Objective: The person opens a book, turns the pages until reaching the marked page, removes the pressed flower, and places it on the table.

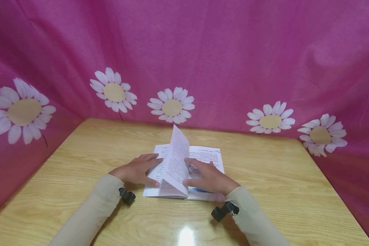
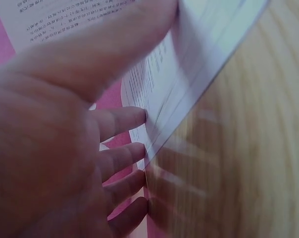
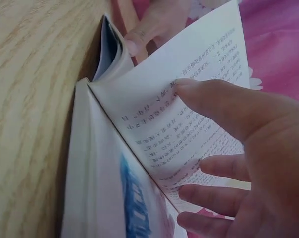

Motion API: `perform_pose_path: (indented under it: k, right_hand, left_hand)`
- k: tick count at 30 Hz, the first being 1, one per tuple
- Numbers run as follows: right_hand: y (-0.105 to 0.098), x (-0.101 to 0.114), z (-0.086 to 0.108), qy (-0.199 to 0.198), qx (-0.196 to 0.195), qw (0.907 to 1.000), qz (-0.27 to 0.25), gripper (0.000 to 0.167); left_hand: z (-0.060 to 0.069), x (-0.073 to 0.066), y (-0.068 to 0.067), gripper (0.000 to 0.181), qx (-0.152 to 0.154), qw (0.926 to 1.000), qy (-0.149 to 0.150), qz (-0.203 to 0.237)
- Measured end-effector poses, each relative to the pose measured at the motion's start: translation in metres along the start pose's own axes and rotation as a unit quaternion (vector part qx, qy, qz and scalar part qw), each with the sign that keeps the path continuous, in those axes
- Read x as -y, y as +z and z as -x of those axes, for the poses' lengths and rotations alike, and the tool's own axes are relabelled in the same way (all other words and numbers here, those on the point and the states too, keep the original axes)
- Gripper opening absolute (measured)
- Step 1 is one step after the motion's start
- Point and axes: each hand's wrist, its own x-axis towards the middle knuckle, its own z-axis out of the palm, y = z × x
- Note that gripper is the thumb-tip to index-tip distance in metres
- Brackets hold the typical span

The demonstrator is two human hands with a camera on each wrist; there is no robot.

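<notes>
An open book (image 1: pixel 206 152) with printed text lies on the table, one page (image 1: pixel 176 162) standing up near its middle. My left hand (image 1: pixel 137 169) rests on the left-hand pages, thumb and fingers spread. From the right, my right hand (image 1: pixel 211 176) touches the raised page with thumb and fingertips, its fingers fairly straight. In the right wrist view, the thumb (image 3: pixel 209 96) lies against the printed side of that page (image 3: pixel 189 64), and a blue picture (image 3: pixel 132 198) shows on the page below. The left wrist view has the left fingers (image 2: pixel 122 161) at the book's edge.
The book lies on a light wooden table (image 1: pixel 279 171). A pink curtain (image 1: pixel 215 68) with large white flowers hangs behind and at both sides. Small black devices (image 1: pixel 127 196) are strapped at both wrists over beige sleeves.
</notes>
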Motion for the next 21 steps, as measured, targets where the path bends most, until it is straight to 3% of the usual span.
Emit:
perform_pose_path:
  k: [11,15,18,21]
  right_hand:
    - [0.012,0.003,-0.002,-0.016,-0.006,0.9996,-0.020,0.072]
    - [0.015,0.006,-0.001,-0.027,-0.006,0.9996,0.000,0.071]
    - [0.017,0.008,0.000,-0.027,-0.005,0.9993,0.026,0.069]
    - [0.019,0.009,0.000,-0.019,0.000,0.9984,0.052,0.067]
  left_hand:
    - [-0.003,0.007,0.000,0.095,-0.006,0.9998,0.019,-0.005]
    - [-0.003,0.014,-0.003,0.081,-0.006,0.9987,0.042,0.028]
    - [-0.001,0.019,-0.006,0.065,-0.024,0.9959,0.055,0.067]
    - [0.001,0.021,-0.010,0.053,-0.050,0.9920,0.040,0.109]
